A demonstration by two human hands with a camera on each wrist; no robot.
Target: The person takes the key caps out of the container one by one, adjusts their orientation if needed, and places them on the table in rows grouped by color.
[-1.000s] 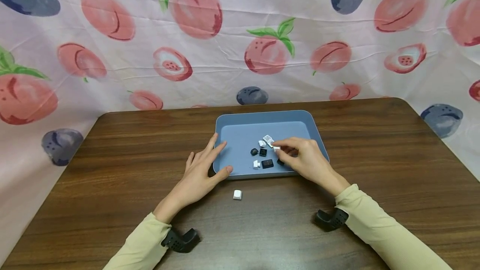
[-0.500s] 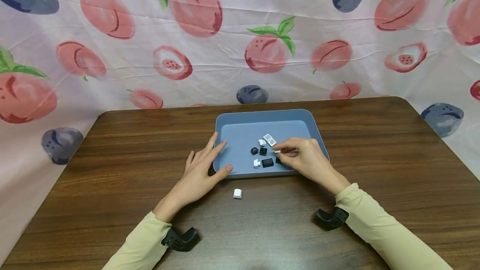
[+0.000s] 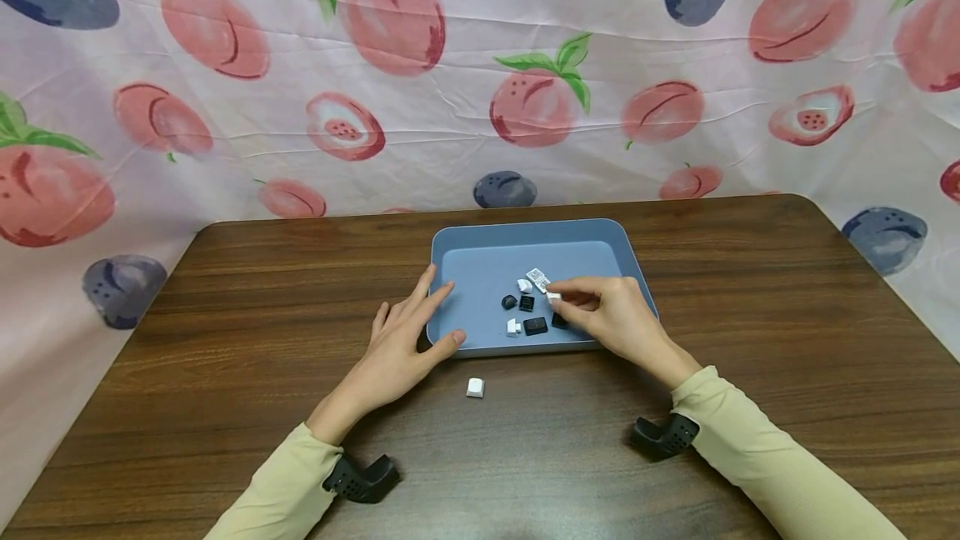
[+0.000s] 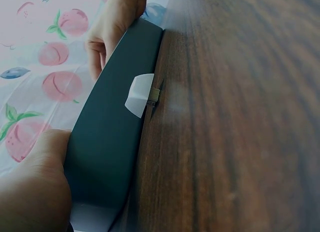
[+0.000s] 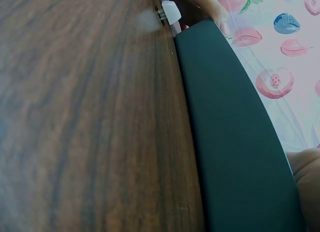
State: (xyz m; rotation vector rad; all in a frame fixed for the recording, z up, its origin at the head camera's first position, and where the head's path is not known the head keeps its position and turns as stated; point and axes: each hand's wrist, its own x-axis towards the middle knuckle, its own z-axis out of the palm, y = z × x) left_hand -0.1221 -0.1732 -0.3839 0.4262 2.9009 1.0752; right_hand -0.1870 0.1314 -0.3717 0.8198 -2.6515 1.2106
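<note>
A blue tray (image 3: 491,240) holds several small black and white keycaps. Over its right half, my right hand (image 3: 618,319) pinches a white keycap (image 3: 553,297) between thumb and fingertips. Just under that hand a black keycap (image 3: 559,321) is partly covered. My left hand (image 3: 397,361) has its fingers spread, with fingertips at the tray's left rim and the thumb near the front corner. On the table in front of the tray sits another white keycap (image 3: 476,387); the left wrist view shows this white keycap (image 4: 139,95) with a small part under it.
Inside the tray lie a wide black keycap (image 3: 536,326), a white keycap on its side (image 3: 513,327), a round-looking black one (image 3: 509,302) and flat white pieces (image 3: 537,279). The wooden table (image 3: 300,290) meets a fruit-print cloth (image 3: 450,132) behind.
My right fingers have shifted slightly, changing the tilt of the white keycap they pinch. My left hand, the tray and the keycap on the table have stayed put.
</note>
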